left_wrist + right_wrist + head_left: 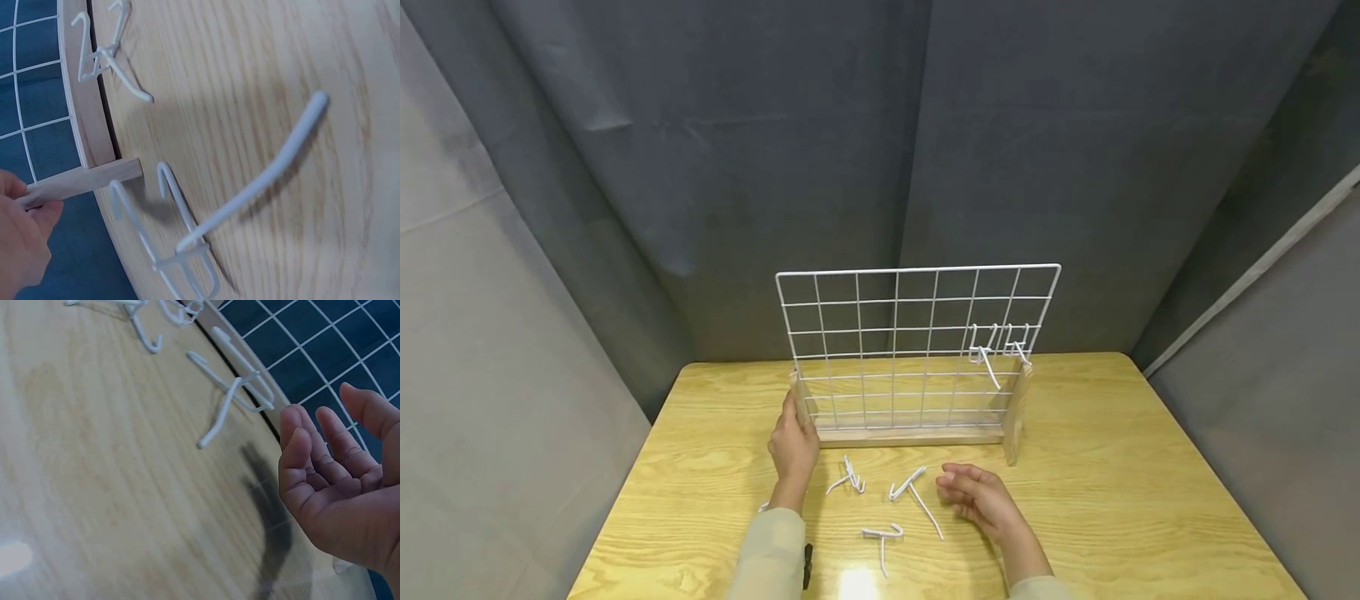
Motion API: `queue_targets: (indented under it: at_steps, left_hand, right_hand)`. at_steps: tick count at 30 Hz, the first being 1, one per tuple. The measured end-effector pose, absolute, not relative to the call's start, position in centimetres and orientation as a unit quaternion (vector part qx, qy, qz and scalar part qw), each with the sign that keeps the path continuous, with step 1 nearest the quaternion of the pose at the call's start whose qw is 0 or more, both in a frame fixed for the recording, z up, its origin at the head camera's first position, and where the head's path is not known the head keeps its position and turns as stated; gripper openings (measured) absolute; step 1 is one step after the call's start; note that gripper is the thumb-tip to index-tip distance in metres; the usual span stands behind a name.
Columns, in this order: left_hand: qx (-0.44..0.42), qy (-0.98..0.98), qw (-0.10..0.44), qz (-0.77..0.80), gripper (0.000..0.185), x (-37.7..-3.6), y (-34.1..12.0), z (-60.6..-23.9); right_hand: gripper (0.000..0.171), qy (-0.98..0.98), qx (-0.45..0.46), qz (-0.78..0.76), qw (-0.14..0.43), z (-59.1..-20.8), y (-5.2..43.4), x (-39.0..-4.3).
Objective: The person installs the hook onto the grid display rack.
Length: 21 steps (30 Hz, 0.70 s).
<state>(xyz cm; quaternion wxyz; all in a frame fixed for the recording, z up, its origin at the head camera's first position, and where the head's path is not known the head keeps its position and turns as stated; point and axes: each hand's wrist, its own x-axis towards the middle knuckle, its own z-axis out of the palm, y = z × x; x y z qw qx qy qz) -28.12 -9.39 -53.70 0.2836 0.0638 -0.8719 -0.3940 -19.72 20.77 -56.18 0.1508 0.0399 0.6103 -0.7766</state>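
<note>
A white wire grid rack (895,353) stands in a wooden base (910,437) with upright side supports. My left hand (793,450) grips the left wooden support (87,181), thumb and fingers on either side of it. Two white wire hooks hang on the grid's right side, one (988,367) with its prong pointing down and forward. My right hand (981,500) hovers over the table, fingers loosely bent and holding nothing. Closest to it lies a white hook (917,493). Two more, a left hook (849,477) and a front hook (883,533), lie between the hands.
Everything sits on a wood-grain table (1112,483). Part of another white piece (763,507) shows beside my left sleeve, mostly hidden. Grey curtains (737,183) surround the table at the back and sides.
</note>
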Motion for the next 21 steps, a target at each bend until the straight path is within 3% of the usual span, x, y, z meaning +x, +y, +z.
queue_targets:
  at_steps: [12, 21]
  left_hand:
    - [0.083, -0.86, 0.309, -0.398, 0.061, -28.1, -9.1, -53.5]
    - [0.079, -0.857, 0.304, -0.408, 0.061, -28.0, -9.0, -53.5]
  right_hand:
    - [0.049, 0.651, 0.018, -0.739, 0.171, -57.3, 19.9, -19.9]
    - [0.042, 0.683, 0.006, -0.707, 0.183, -57.5, 19.4, -20.0]
